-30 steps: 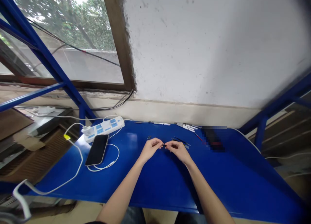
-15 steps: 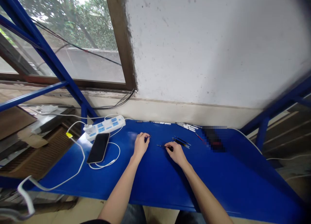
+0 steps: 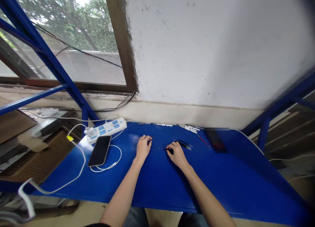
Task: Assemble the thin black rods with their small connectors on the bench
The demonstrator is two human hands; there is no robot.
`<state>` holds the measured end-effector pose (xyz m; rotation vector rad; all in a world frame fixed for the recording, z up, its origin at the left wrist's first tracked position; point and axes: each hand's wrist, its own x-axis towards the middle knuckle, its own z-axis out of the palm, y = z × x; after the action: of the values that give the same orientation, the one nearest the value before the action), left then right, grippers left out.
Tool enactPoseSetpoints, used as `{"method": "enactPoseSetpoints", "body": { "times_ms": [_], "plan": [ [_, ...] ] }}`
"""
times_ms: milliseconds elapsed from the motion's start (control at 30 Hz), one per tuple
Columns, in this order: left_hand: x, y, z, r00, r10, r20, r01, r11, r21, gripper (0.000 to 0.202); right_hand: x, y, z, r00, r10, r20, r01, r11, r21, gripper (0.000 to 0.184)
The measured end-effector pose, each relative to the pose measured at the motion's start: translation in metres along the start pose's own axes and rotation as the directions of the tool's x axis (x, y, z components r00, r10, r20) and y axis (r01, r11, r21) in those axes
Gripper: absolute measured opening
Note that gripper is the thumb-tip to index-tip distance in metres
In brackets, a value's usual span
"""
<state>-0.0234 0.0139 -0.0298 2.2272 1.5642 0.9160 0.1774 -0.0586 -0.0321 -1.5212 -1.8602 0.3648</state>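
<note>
My left hand point(image 3: 143, 146) rests on the blue table point(image 3: 157, 184), its fingertips pinched on a small dark part point(image 3: 150, 140) lying there. My right hand point(image 3: 176, 154) is closed round a thin black pen-like stick point(image 3: 164, 149) whose tip points left along the tabletop. The two hands are about a hand's width apart. Just right of my right hand lie several thin dark sticks point(image 3: 183, 143).
A black phone point(image 3: 99, 150) lies at the left on a white cable point(image 3: 108, 166), beside a white power strip point(image 3: 105, 129). White and dark pens point(image 3: 190, 128) line the table's back edge under the wall. Blue frame bars point(image 3: 46, 59) rise at the left and right.
One second ago both hands met at the middle of the table. My left hand has since moved left to the small dark part, and my right hand keeps the black stick.
</note>
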Motion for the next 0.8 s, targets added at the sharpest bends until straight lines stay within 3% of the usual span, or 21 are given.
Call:
{"method": "enactPoseSetpoints", "body": {
  "times_ms": [600,700,800],
  "plan": [
    [0.0,0.003,-0.001,1.0,-0.002,0.014,0.001,0.999,0.045,0.016,0.001,0.0,-0.003,1.0,0.005,-0.01,-0.004,0.999,0.048,0.014],
    [0.0,0.005,-0.001,1.0,-0.001,0.03,0.0,0.999,0.037,0.016,0.003,0.004,-0.01,0.997,0.026,-0.079,-0.02,0.997,0.077,0.015],
    [-0.001,0.006,0.0,0.999,0.027,0.037,-0.028,1.0,0.007,0.017,0.006,0.02,-0.023,0.97,0.104,-0.22,-0.1,0.995,0.029,0.016]
  ]
}}
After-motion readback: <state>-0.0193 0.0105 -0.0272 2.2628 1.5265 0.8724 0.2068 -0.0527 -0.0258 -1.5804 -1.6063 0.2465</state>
